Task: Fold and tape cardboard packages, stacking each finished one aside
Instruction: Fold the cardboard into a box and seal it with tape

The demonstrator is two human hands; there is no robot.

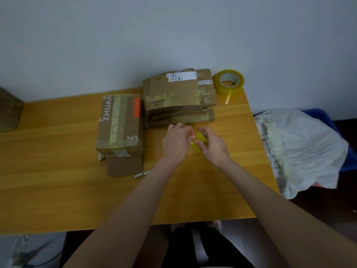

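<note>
1 roll (198,141) pinched between left grip (176,141), right grip (212,146).

Illumination is dim and even; shadows are soft. Wide-angle distortion bends the orange wooden surface (58,190) edges; detail is slightly soft.

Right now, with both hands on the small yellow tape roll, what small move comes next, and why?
Probably pull a length of tape free: the right hand grips the small yellow tape roll, the left hand pinches at its edge, and the flattened cardboard stack lies just behind.
</note>
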